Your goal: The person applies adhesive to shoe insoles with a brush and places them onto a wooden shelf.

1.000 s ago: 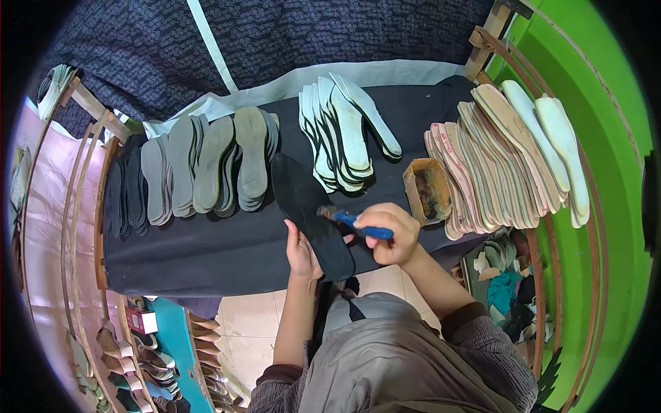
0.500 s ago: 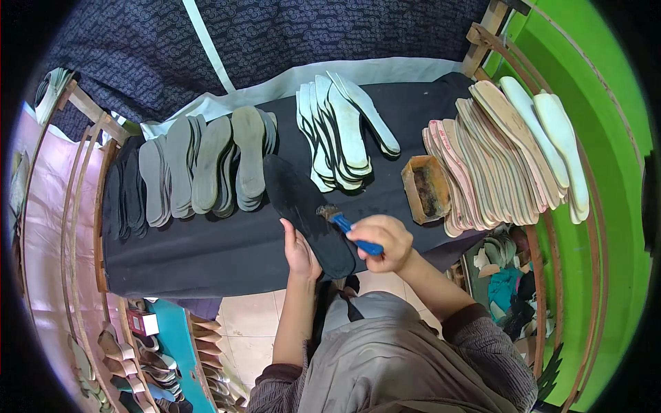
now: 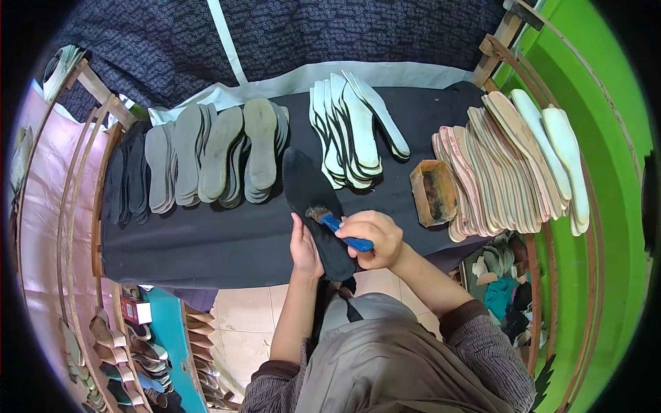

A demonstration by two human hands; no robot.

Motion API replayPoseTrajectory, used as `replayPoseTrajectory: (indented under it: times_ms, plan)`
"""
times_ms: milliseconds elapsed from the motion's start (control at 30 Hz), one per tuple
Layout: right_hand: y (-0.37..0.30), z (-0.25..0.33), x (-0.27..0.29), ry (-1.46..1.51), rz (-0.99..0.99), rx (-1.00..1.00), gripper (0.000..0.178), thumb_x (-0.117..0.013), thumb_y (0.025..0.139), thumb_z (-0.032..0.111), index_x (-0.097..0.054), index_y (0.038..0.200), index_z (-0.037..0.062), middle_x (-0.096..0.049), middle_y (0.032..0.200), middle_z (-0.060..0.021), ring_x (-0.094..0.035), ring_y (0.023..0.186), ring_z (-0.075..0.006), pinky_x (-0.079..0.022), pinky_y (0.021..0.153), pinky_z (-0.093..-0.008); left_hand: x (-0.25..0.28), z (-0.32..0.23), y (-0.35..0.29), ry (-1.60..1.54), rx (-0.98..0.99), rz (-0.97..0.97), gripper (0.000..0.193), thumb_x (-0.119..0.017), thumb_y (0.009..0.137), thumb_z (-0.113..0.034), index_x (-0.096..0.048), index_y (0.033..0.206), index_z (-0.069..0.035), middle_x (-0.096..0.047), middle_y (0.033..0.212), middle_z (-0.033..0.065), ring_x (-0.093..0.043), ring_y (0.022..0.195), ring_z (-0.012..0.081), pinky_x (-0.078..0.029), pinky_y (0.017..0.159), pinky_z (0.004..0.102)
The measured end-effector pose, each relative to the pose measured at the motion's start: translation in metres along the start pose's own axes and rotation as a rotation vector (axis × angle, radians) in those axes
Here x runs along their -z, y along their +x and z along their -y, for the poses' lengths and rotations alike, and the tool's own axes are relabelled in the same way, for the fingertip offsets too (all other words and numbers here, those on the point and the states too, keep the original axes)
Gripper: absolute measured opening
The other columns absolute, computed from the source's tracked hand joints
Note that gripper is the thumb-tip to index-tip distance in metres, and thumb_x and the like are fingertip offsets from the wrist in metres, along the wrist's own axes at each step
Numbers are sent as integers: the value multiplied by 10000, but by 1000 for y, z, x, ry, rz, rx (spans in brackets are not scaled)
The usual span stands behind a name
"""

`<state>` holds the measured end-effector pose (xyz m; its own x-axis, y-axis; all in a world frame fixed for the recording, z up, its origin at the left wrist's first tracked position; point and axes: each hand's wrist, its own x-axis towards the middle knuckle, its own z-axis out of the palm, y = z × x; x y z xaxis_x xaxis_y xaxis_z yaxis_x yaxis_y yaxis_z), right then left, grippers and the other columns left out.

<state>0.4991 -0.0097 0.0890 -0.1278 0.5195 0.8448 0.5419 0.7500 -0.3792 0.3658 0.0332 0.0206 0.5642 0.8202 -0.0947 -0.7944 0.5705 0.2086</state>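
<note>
Across my left hand (image 3: 305, 249) lies a black insole (image 3: 303, 180), held from beneath and along its left edge with the thumb up; the fingers behind it are partly hidden. My right hand (image 3: 372, 239) is closed round the blue handle of a brush (image 3: 329, 221). The brush's worn bristles touch the insole near its middle. Just beyond and to the right of the insole, a fanned group of white insoles with black undersides (image 3: 352, 141) rests on the black-covered table. An open box with brown, stained walls (image 3: 422, 201) stands to the right of my right hand.
Stacks of grey insoles (image 3: 224, 155) and black ones (image 3: 129, 175) line the table's left. Beige insoles (image 3: 492, 175) stand packed at the right, with two white ones leaning beside them. Wooden rails (image 3: 599, 296) and a green wall flank the right; shelves with shoe parts (image 3: 148, 358) sit lower left.
The brush has moved left across the insole to its middle. The whole view has shifted slightly, so the table things appear further right. Both hands keep their hold.
</note>
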Motion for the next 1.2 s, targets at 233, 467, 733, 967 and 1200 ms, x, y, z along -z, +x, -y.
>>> replayPoseTrajectory:
  times_ms: [233, 467, 733, 967, 1200]
  plan:
    - [-31, 24, 7, 106, 164, 59, 253, -648, 581, 72, -654, 833, 44, -613, 821, -102, -607, 644, -246, -489, 556, -333, 7, 0, -3, 239, -6, -95, 621, -256, 922, -560, -454, 1220, -53, -605, 989, 182, -616, 839, 287, -516, 720, 395]
    - [-11, 15, 12, 26, 33, 0, 182, -631, 668, 61, -648, 848, 40, -602, 812, -113, -616, 654, -247, -511, 588, -325, -7, 6, -4, 184, -45, -14, 628, -247, 926, -549, -453, 1204, -26, -590, 1034, 170, -585, 932, 280, -481, 824, 400]
    - [4, 6, 6, 51, 96, -110, 312, -725, 667, 76, -598, 950, 45, -621, 944, -111, -628, 807, -273, -512, 697, -331, 9, 1, 1, 126, 26, 48, 673, -233, 924, -569, -412, 1264, -16, -496, 1235, 159, -528, 1078, 263, -436, 920, 394]
    - [-4, 10, 5, 81, 102, -137, 277, -629, 631, -71, -607, 896, 8, -653, 902, -133, -649, 804, -278, -513, 692, -327, 14, -3, 6, 167, 43, 51, 732, -220, 908, -603, -438, 1244, 10, -534, 1184, 147, -572, 961, 228, -475, 849, 357]
    - [-12, 20, 18, 180, 250, -90, 280, -643, 606, 0, -597, 881, 28, -643, 832, -104, -634, 704, -268, -513, 629, -337, 9, -1, 6, 197, 13, 23, 723, -216, 916, -593, -459, 1229, 12, -556, 1163, 137, -590, 866, 187, -495, 791, 319]
